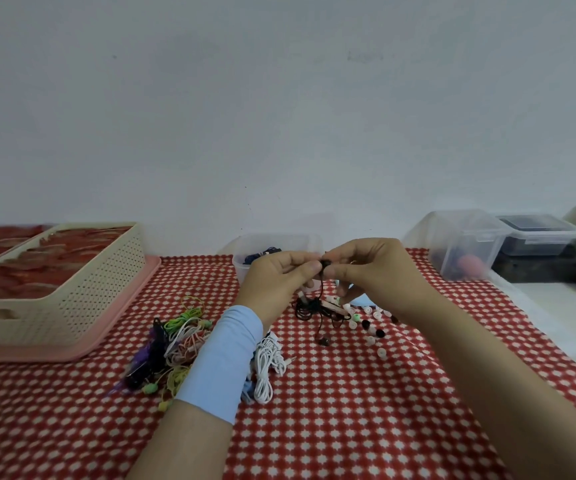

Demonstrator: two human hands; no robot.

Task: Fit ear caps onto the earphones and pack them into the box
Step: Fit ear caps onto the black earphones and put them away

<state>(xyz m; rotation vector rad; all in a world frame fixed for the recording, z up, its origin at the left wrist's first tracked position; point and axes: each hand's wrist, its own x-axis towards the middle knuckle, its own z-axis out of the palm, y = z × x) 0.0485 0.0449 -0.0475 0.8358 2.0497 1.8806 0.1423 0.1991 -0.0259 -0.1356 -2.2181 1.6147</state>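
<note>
Counter [348, 410] under red-and-white checked cloth carries: pink tray [120, 323] at left, tangled coloured earphones [175, 344] beside coiled white earphones [267, 365] centre, loose ear caps [371, 327] scattered centre-right, clear box [279, 242] back centre, clear lidded container [466, 244] back right.

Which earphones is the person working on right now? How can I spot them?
Find the red checked tablecloth and follow its middle up to the small clear box. Just in front, the left hand and right hand pinch a black earphone, its cord dangling onto the cloth. The coloured and white bundles lie flat by the blue sleeve; only this one is held up.
</note>
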